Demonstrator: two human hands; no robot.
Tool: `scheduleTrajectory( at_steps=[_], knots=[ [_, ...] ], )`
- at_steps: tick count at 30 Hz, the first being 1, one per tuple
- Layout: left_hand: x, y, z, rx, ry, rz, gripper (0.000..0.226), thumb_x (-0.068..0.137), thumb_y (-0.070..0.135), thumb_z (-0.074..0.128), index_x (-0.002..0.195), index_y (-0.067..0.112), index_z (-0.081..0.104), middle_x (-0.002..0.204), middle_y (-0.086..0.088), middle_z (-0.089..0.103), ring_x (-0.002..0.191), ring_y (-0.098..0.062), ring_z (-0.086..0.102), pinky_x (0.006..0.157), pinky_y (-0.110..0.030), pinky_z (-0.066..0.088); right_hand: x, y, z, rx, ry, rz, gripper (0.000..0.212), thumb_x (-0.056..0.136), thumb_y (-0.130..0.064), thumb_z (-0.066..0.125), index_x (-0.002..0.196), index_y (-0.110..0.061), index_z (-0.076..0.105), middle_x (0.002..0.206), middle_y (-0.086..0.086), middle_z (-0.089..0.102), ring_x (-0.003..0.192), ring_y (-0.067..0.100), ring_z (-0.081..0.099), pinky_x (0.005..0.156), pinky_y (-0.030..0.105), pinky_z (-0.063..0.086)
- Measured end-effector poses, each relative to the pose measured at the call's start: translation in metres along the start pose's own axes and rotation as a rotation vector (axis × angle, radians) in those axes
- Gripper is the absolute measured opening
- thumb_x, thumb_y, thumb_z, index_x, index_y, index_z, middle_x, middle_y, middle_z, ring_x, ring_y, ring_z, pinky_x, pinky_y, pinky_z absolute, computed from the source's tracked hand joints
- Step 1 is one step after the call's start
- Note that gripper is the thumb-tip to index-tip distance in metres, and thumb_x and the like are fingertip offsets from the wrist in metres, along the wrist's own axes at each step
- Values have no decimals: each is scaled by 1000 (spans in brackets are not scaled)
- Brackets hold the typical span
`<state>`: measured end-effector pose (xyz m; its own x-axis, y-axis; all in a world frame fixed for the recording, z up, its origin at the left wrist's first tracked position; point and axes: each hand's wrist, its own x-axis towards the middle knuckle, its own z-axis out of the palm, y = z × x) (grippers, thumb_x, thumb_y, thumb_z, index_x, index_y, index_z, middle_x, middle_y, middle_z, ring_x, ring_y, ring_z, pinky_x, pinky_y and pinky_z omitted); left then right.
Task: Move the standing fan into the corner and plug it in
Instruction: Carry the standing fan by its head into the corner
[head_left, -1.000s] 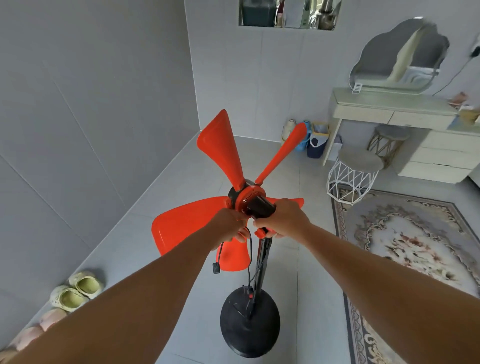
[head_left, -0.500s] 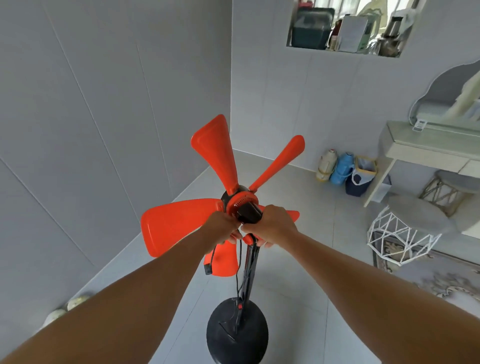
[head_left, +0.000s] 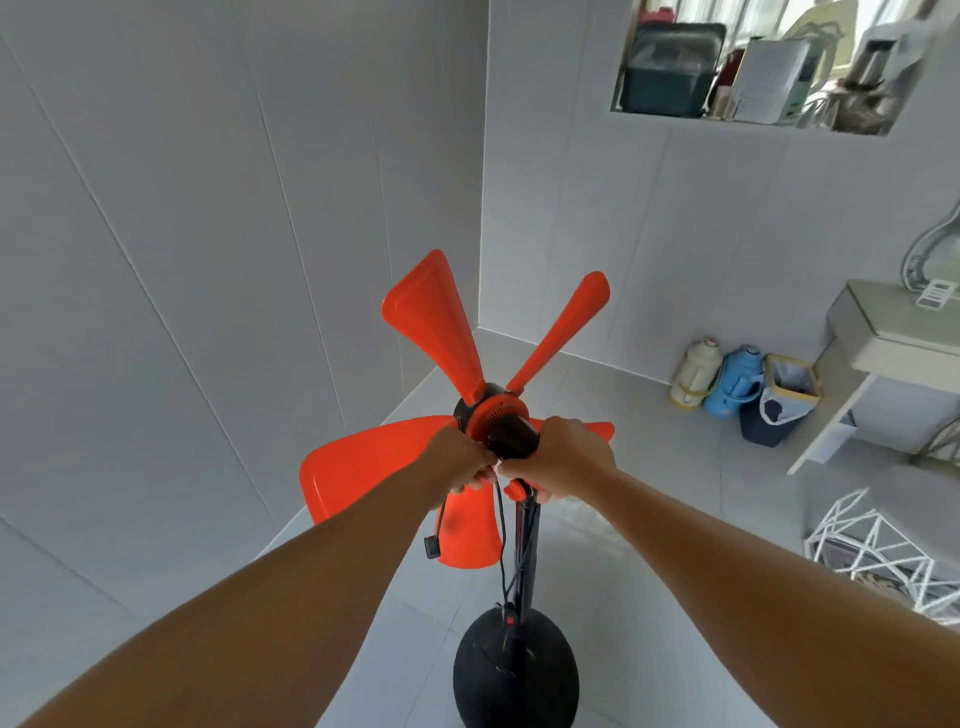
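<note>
Grey tiled wall (head_left: 182, 260) fills the left. Left hand (head_left: 460, 460) wrapped tight around the top of the standing fan (head_left: 498, 415), just below its motor. Fan: bare orange blades (head_left: 363, 467), no guard, black-and-orange hub, thin black pole (head_left: 525, 551), round black base (head_left: 514, 670) over the pale floor, short of the room corner (head_left: 480, 325). A black cord (head_left: 500, 530) dangles beside the pole; its plug (head_left: 431, 547) hangs loose. Right hand (head_left: 563, 460) clamped on the motor housing from the other side. Far right: two flasks (head_left: 719, 382), a bin (head_left: 779, 400), a white wire stool (head_left: 883, 556).
</note>
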<state>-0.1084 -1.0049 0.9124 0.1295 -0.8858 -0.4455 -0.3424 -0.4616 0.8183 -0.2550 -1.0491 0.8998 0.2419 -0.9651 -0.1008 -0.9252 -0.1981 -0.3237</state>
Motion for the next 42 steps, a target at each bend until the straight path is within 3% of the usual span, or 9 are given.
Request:
scheduleTrajectory(
  at_steps=[3,5,9,13,19,23,29,36,42],
  knots=[
    [57,26,-20,12,-15,7,5,83,3,57,80,2,61,53,-4,58,33,-7,39,36,-17,23,59,-5,-11,30,-1,50,57,46,-80,49,69,-27,51,46,-10,61,44,4,62,50,21,54],
    [92,43,-30,3,-8,17,4,82,3,59,78,4,58,51,-3,57,32,-7,39,36,-18,24,95,-5,-18,40,1,64,57,51,-77,53,76,-27,56,49,-10,63,49,6,65,57,25,59],
    [167,77,-42,-38,-13,23,27,82,2,60,109,1,55,52,-4,56,30,-6,38,32,-15,25,171,1,-33,31,13,80,52,59,-73,60,81,-26,59,52,-9,63,56,7,66,56,24,56],
    [242,117,-47,-31,-43,35,3,83,1,56,84,3,57,51,-3,53,31,-6,37,34,-16,25,250,16,-47,69,8,87,47,65,-70,62,81,-27,55,53,-9,63,60,7,68,48,19,48],
    [357,177,-50,-98,-4,-2,17,85,2,54,69,5,57,55,-4,52,41,-10,37,39,-17,25,382,43,-68,41,8,50,56,67,-72,60,91,-21,65,60,-7,67,67,10,71,58,24,55],
    [428,212,-60,-165,48,-19,17,87,1,52,71,3,59,57,-5,54,42,-10,38,38,-17,25,466,52,-81,40,28,-1,53,67,-73,60,86,-24,64,60,-7,66,66,12,71,48,18,46],
    [539,249,-88,-206,77,-73,19,85,1,53,67,5,59,56,-4,55,34,-6,40,36,-16,25,589,53,-88,65,15,-42,49,64,-72,62,62,-28,41,49,-12,52,47,2,53,41,16,31],
    [677,285,-114,-231,30,-92,13,84,1,56,73,3,63,56,-3,56,43,-9,42,36,-16,26,727,63,-83,50,25,-9,48,58,-72,61,63,-28,43,47,-11,54,45,3,55,42,18,39],
    [799,344,-135,-213,-11,-92,12,85,0,54,85,1,65,59,-4,56,42,-8,42,35,-15,27,853,75,-104,92,11,42,43,65,-66,67,81,-29,52,53,-12,58,47,3,60,44,18,44]
  ],
)
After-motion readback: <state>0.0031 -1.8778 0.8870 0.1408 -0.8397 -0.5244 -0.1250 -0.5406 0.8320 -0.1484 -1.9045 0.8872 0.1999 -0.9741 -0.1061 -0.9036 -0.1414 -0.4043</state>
